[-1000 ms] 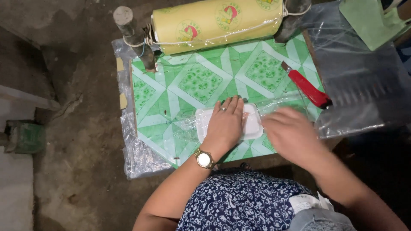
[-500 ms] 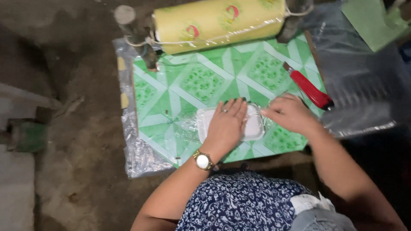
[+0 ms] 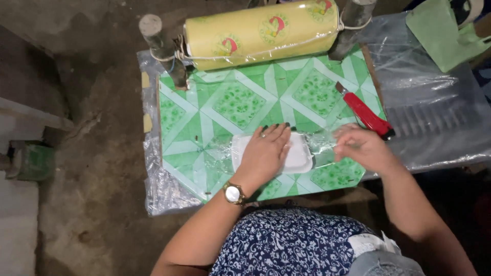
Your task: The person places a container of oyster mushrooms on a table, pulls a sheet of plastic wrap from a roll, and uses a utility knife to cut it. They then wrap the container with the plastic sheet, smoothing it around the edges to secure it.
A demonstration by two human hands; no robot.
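Head view, left to right: a green block (image 3: 31, 162) sits on the floor, well apart from your work. Your left hand (image 3: 264, 156), watch (image 3: 233, 193) at the wrist, lies flat with fingers spread on the white tray (image 3: 302, 157), pressing it onto the green tile (image 3: 225, 107) near its front edge. Clear film (image 3: 323, 144) stretches from the tray to your right hand (image 3: 358, 147), whose fingers are pinched together on the film's edge. A red cutter (image 3: 367, 115) lies just beyond that hand. Behind, the yellow roll (image 3: 261, 33) hangs between two posts.
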